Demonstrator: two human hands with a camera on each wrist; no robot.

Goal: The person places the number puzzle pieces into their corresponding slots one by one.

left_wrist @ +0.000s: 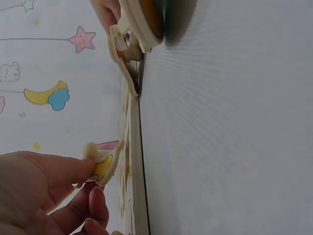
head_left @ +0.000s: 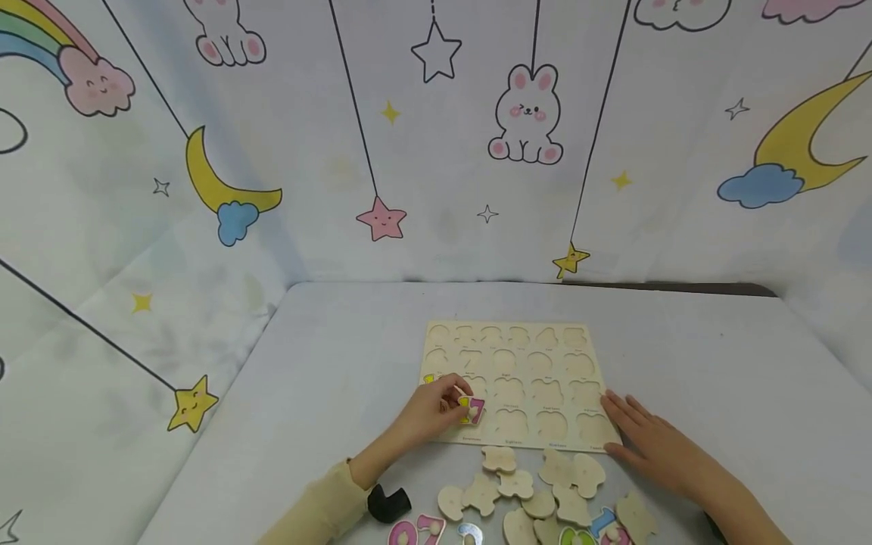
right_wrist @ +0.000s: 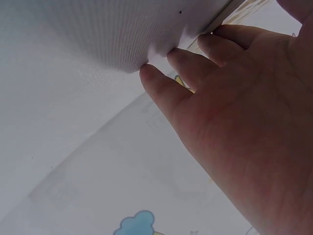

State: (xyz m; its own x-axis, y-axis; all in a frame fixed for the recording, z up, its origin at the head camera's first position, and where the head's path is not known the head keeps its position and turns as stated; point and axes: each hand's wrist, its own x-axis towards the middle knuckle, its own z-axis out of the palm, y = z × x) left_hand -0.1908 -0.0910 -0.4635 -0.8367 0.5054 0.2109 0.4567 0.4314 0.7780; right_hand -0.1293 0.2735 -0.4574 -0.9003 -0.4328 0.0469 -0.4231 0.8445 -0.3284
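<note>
Our left hand [head_left: 429, 412] pinches a piece [head_left: 476, 409] over the board [head_left: 524, 365] at eight o'clock; our right hand [head_left: 649, 439], straight-fingered, touches its edge at four.

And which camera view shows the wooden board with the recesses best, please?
The head view: it looks down on the wooden board, so its four rows of recesses show, partly covered by the left hand. The left wrist view shows it nearly edge-on; the right wrist view, only a small part beside the right hand.
</note>
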